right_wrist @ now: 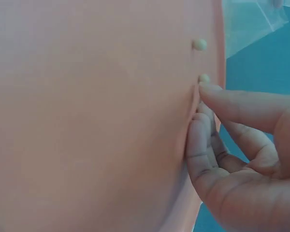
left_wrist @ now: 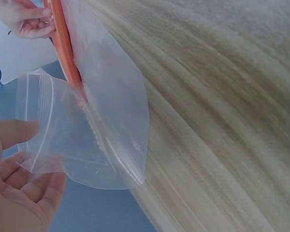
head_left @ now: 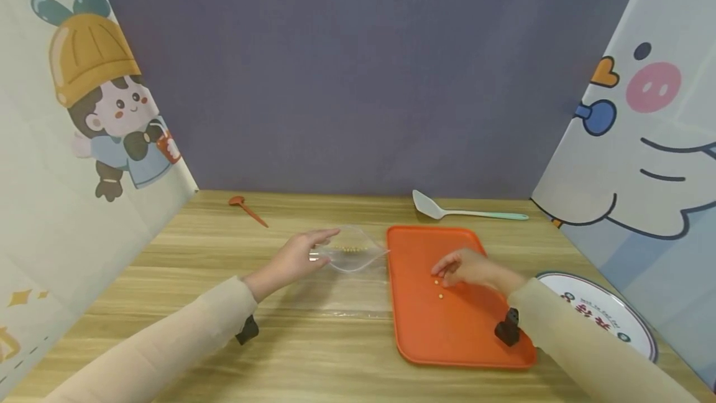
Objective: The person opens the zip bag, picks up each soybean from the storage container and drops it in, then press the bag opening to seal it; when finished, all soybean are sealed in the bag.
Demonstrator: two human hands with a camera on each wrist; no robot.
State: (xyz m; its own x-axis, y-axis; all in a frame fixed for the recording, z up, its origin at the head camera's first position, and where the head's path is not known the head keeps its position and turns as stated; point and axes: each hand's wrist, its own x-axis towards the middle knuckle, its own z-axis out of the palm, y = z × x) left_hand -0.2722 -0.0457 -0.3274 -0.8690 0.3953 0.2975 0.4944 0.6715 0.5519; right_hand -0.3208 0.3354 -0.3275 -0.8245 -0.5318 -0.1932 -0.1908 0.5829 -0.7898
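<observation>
My left hand (head_left: 299,260) grips a clear zip bag (head_left: 355,260) near its zip edge, thumb on one side and fingers on the other. A row of small pale-yellow, bean-like balls lies inside the bag, which bulges apart between its sheets. Over the orange tray (head_left: 416,328), my right hand (head_left: 470,267) reaches down with bent fingers, its tips at the tray's surface. Two pale-yellow balls (right_wrist: 199,44) lie on the tray close to the right thumb. The thumb covers part of the other fingertips, so whether a ball is between them cannot be seen.
A white spatula with a green handle (head_left: 486,214) lies behind the tray. At the back left is a small reddish-brown spoon (head_left: 248,210). A white plate with printed characters (head_left: 629,316) sits right of the tray, beneath the right forearm. Patterned panels flank the wooden table (head_left: 268,353).
</observation>
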